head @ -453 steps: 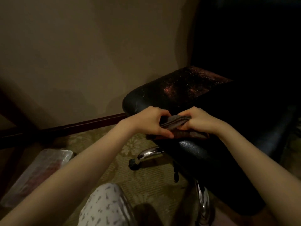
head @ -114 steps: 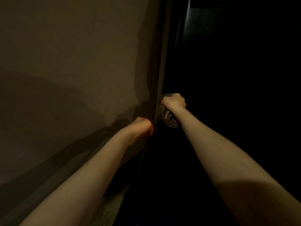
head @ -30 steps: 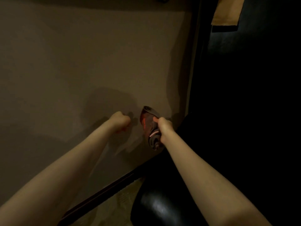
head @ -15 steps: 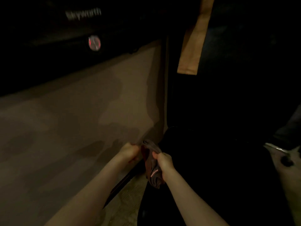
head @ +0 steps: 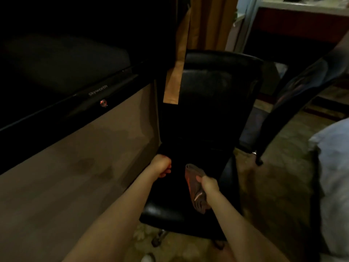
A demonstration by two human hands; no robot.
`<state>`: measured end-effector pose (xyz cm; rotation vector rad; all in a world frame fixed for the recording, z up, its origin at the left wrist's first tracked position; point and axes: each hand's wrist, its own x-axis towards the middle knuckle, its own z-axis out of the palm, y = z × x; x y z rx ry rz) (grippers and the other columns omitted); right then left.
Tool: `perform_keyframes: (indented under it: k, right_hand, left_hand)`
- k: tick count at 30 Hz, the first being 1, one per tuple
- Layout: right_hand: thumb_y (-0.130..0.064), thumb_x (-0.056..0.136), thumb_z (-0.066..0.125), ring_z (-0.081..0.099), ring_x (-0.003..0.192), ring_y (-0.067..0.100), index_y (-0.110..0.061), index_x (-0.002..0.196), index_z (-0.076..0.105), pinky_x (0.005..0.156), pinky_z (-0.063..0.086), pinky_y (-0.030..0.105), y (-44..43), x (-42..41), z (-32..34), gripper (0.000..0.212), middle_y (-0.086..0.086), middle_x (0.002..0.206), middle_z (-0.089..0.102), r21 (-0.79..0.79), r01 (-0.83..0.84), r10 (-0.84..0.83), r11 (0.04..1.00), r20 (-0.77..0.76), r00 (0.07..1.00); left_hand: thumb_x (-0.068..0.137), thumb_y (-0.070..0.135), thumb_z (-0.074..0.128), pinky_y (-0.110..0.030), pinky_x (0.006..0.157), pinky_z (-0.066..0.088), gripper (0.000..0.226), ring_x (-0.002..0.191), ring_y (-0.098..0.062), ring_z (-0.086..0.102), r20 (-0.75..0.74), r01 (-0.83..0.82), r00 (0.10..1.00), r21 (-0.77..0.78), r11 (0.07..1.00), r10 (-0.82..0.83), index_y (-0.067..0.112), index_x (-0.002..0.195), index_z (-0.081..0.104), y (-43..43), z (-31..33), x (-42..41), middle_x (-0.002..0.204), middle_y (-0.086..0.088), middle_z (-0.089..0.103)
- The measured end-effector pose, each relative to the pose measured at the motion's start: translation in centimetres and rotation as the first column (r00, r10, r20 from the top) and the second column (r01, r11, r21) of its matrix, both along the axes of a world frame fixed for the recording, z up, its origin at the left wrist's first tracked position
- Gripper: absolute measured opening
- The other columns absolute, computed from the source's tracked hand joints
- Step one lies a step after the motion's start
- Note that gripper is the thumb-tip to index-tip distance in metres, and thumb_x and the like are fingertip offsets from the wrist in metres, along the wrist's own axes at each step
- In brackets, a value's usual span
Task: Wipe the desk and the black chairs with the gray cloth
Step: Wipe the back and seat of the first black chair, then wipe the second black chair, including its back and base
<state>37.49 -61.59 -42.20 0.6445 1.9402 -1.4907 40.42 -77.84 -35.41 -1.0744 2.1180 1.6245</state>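
The black chair [head: 213,103] stands against the beige wall [head: 79,176], its back upright. Over its seat the right hand [head: 209,184] grips the folded gray cloth [head: 196,191], which hangs just above the cushion. The left hand [head: 160,168] sits at the seat's left edge with its fingers curled in; whether it holds the edge cannot be told. Left of the chair hangs a dark television [head: 71,87], a tan curtain [head: 174,80] drapes across its backrest, and a second chair [head: 294,103] and white bedding [head: 334,167] crowd its right.
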Motion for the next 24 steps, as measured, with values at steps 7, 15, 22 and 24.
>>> perform_keyframes:
  k: [7, 15, 22, 24]
  right_hand:
    - [-0.020, 0.092, 0.058, 0.057, 0.093, 0.033, 0.000, 0.133, 0.045, 0.087, 0.045, 0.040, 5.6, -0.3, 4.9, 0.048, 0.015, 0.102, 0.057, -0.076, 0.049, -0.048, 0.996, 0.015, 0.999]
    - [-0.015, 0.090, 0.060, 0.059, 0.077, 0.032, -0.006, 0.136, 0.046, 0.086, 0.047, 0.041, 9.6, 0.7, 5.4, 0.050, 0.010, 0.088, 0.061, -0.186, 0.183, -0.198, 0.965, -0.063, 0.978]
    - [-0.016, 0.091, 0.058, 0.058, 0.088, 0.029, 0.003, 0.119, 0.056, 0.079, 0.043, 0.031, 17.1, 0.1, 7.4, 0.034, 0.012, 0.097, 0.061, 0.014, 0.225, -0.219, 0.974, -0.172, 0.960]
    - [-0.018, 0.089, 0.060, 0.059, 0.101, 0.035, 0.002, 0.119, 0.058, 0.090, 0.046, 0.037, 19.9, -0.8, 8.0, 0.037, 0.017, 0.111, 0.062, 0.096, 0.248, -0.222, 0.964, -0.220, 0.950]
  left_hand:
    - [0.096, 0.010, 0.037, -0.023, 0.054, 0.035, 0.024, 0.057, -0.010, 0.045, -0.049, 0.097, 0.994, 0.099, 0.990, -0.093, 0.019, 0.076, 0.045, 3.4, 5.0, 0.1, 0.070, 0.001, 0.047]
    - [0.100, 0.014, 0.034, -0.022, 0.056, 0.034, 0.026, 0.059, -0.010, 0.044, -0.078, 0.224, 0.973, 0.114, 0.968, -0.216, 0.015, 0.076, 0.045, 4.8, 6.5, -0.2, 0.071, 0.001, 0.045]
    - [0.100, 0.013, 0.034, -0.023, 0.057, 0.035, 0.022, 0.061, -0.010, 0.045, -0.081, 0.250, 0.966, 0.062, 0.966, -0.245, 0.015, 0.081, 0.046, 11.3, 6.5, -2.8, 0.075, 0.001, 0.048]
    - [0.099, 0.010, 0.036, -0.022, 0.058, 0.036, 0.020, 0.063, -0.009, 0.045, -0.096, 0.232, 0.969, 0.046, 0.972, -0.227, 0.017, 0.083, 0.047, 14.2, 7.0, -4.1, 0.077, 0.002, 0.049]
